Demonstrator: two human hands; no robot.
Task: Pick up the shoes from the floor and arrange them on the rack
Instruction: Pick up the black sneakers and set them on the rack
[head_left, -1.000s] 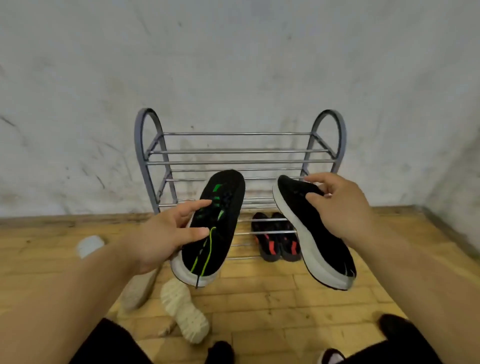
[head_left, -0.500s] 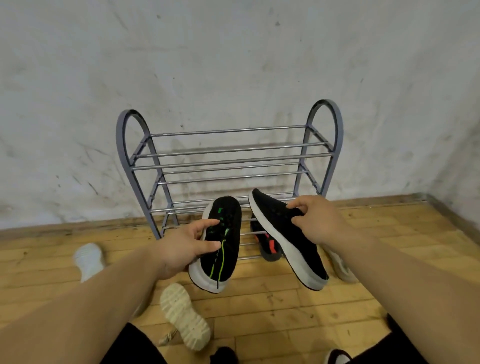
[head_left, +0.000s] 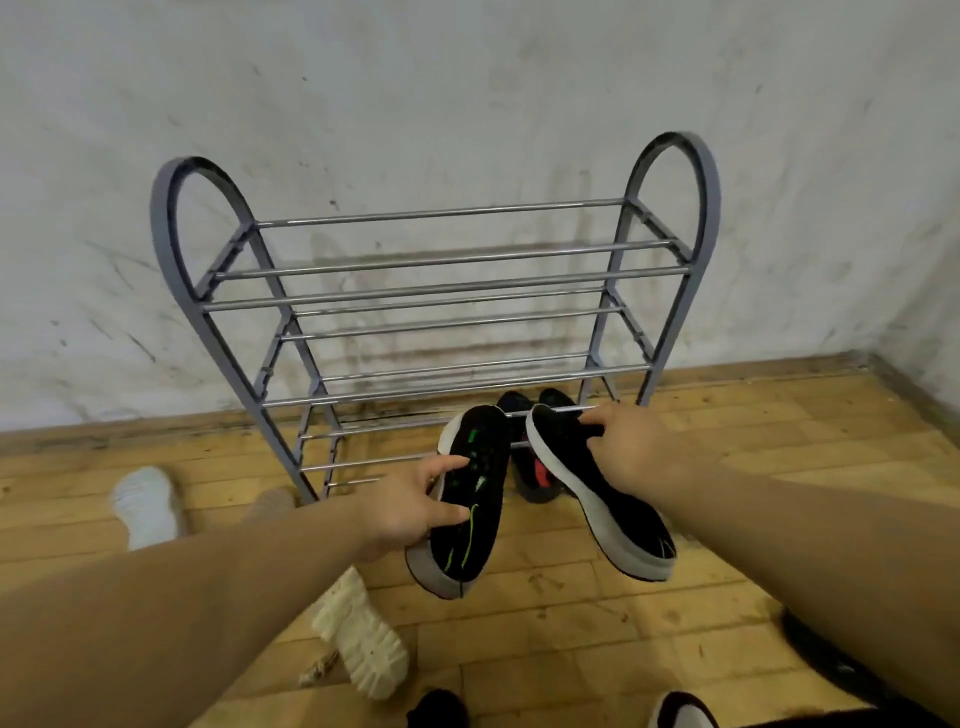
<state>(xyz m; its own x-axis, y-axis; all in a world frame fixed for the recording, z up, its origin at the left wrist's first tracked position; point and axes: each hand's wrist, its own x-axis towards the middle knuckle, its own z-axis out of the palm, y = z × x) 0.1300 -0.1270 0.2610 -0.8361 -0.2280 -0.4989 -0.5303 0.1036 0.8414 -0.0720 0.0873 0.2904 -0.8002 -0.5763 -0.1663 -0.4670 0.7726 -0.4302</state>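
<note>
At rack (head_left: 441, 291), low tier | grips green-laced black shoe (head_left: 470, 519) w/ L hand (head_left: 405, 509), fingers (head_left: 448, 464) curled on side | pinches mate (head_left: 608, 514) w/ R hand (head_left: 631, 452) | toes fwd, prob. to slide in by red-black pair (head_left: 537, 475)

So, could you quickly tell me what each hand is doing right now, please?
Left hand: holds the green-marked shoe.
Right hand: holds the other black shoe.
</note>
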